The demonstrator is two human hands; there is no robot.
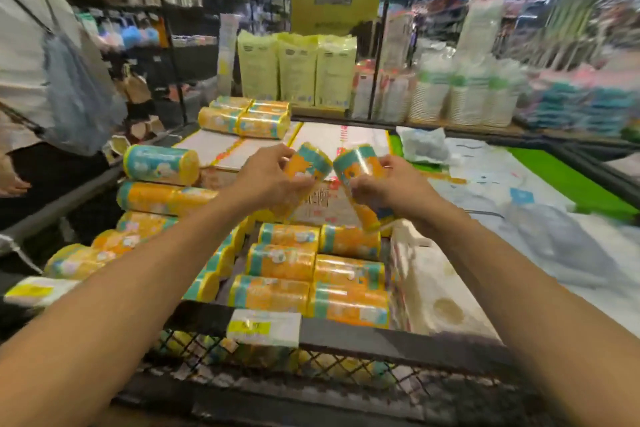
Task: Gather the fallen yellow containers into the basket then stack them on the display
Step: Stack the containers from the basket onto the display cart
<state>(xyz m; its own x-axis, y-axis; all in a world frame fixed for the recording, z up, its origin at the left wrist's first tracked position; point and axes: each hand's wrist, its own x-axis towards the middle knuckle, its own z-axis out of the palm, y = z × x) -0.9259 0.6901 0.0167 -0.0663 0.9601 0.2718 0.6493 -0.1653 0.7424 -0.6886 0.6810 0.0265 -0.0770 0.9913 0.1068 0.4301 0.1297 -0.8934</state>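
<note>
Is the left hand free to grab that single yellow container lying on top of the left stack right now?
Probably not yet: the left hand grips a container in its fingers. Otherwise the path to the top container looks open, with nothing lying between them.

At centre, the left container [308, 165] and right container [360, 165] I hold are orange-yellow with teal bands and small white flower prints, like the stacked containers [280, 262] below. Upper-centre bags [298, 69] are pale yellow, the right-hand mat [568, 184] is bright green, and the mesh basket [311, 367] is black.
</note>
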